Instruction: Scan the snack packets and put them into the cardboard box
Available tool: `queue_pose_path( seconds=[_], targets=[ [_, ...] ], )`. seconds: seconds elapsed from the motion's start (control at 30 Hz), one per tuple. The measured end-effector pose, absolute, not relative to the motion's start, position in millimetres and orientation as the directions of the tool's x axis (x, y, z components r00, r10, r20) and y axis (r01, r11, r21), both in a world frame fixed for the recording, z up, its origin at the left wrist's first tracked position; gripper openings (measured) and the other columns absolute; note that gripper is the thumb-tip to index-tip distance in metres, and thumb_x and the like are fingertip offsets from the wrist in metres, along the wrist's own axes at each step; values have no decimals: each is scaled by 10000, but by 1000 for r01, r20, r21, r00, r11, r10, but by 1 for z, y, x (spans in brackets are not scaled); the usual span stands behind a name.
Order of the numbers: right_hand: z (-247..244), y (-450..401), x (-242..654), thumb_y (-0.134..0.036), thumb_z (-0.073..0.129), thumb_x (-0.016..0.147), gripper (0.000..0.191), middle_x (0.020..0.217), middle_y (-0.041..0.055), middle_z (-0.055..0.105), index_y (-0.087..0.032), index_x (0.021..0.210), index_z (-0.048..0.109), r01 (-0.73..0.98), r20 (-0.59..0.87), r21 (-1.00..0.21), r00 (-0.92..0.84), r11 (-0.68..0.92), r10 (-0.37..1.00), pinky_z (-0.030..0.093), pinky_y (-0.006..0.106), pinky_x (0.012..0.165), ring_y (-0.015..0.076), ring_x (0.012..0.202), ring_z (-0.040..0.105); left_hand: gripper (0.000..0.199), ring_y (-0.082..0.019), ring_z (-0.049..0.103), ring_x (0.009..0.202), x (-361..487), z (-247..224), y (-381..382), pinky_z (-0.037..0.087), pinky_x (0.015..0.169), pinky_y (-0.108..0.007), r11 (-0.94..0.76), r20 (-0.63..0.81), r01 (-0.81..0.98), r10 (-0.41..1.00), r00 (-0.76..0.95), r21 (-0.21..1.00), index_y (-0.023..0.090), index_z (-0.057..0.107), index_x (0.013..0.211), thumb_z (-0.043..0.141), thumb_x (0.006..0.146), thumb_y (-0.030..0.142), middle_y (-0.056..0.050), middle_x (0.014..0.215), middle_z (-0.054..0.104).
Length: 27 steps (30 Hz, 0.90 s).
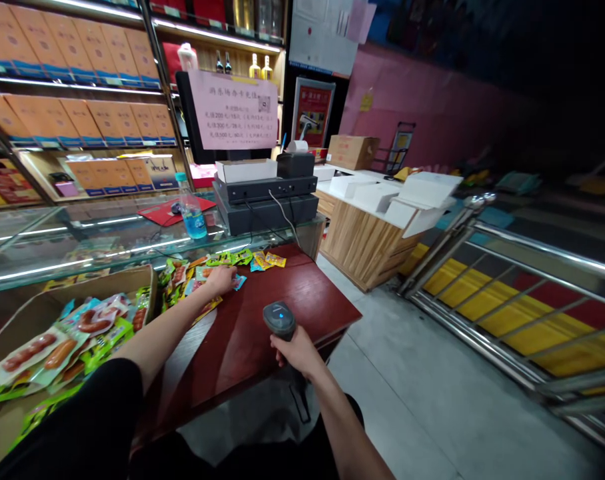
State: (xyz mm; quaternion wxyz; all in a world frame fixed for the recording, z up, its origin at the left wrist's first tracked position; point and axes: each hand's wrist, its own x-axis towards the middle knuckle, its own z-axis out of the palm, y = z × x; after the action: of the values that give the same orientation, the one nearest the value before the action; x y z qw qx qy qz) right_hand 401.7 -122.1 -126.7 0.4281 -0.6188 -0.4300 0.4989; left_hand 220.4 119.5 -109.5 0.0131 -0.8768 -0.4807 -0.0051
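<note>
My right hand (297,350) is wrapped round the handle of a dark grey barcode scanner (279,319), whose head shows a small blue light. It is held above the near edge of the dark red table (262,327). At the far side of the table my left hand (221,280) is closed at a small blue snack packet (239,282), its fingertips partly hidden. Around it lies a heap of yellow, green and blue snack packets (180,279). Two or three yellow packets (275,260) rest just right of the heap.
An open cardboard box (152,283) of packaged sausages stands at the left. Behind the table is a glass counter (107,247) with a drink bottle (195,217) and a cash drawer (267,213). A metal railing (507,240) runs along the right.
</note>
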Motion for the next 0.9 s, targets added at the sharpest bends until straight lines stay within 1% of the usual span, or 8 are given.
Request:
queue_pose_path(
  seconds=[0.1,0.2,0.33,0.43,0.53,0.7,0.8,0.9],
  targets=[
    [-129,-121,398,-302,604,708,151,453,-28,561,-153,704,577,106,-248,-960,114,-260,962,420,192,366,102,353,517,300,-253,630,891,217,-109,120,436,767,-314,-531,-40,847,846,532,30,185,614,975,526,815,423,-116,936,674],
    [-129,-121,394,-297,607,706,146,443,-34,553,-156,712,573,105,-241,-962,111,-252,964,411,189,360,102,350,513,299,-242,635,880,216,-110,114,438,758,-302,-551,-42,827,829,558,108,204,596,965,584,773,432,-92,953,674],
    [-128,-120,388,-305,617,703,157,456,-39,556,-161,733,561,106,-228,-965,110,-240,967,400,188,354,104,360,520,378,-235,621,918,207,-114,101,448,793,-303,-544,65,797,834,548,261,194,570,1015,672,700,376,-84,1006,659],
    [-128,-118,381,-316,622,699,171,481,-29,577,-163,739,557,113,-220,-967,97,-230,971,410,201,357,114,372,532,324,-222,614,943,193,-114,94,449,844,-307,-517,134,750,849,511,412,184,593,999,657,694,274,-72,1015,659],
    [-126,-113,369,-324,626,697,179,463,-27,569,-161,713,552,126,-212,-968,60,-218,975,412,207,357,118,366,531,299,-203,626,860,173,-110,88,468,808,-306,-411,109,717,897,429,563,178,633,973,645,680,235,-56,933,673],
    [-110,-100,342,-321,613,712,172,452,-28,560,-157,696,562,133,-161,-979,-36,-155,986,418,202,367,110,363,519,468,-167,620,732,135,-92,74,495,680,-280,-216,90,500,961,263,839,153,630,977,761,552,298,-35,849,663],
    [-96,-92,326,-330,615,720,183,446,-24,562,-157,683,571,152,-122,-982,-90,-108,988,414,198,365,109,353,516,502,-170,614,704,115,-76,61,496,666,-285,-138,47,413,974,223,900,137,642,908,807,486,352,-38,816,670],
    [-85,-86,313,-344,628,723,196,438,-20,560,-158,682,578,181,-105,-980,-136,-79,985,413,195,361,111,347,519,496,-167,613,689,100,-64,46,492,658,-279,-97,15,366,975,222,926,137,651,897,811,478,347,-27,784,673]
  ],
)
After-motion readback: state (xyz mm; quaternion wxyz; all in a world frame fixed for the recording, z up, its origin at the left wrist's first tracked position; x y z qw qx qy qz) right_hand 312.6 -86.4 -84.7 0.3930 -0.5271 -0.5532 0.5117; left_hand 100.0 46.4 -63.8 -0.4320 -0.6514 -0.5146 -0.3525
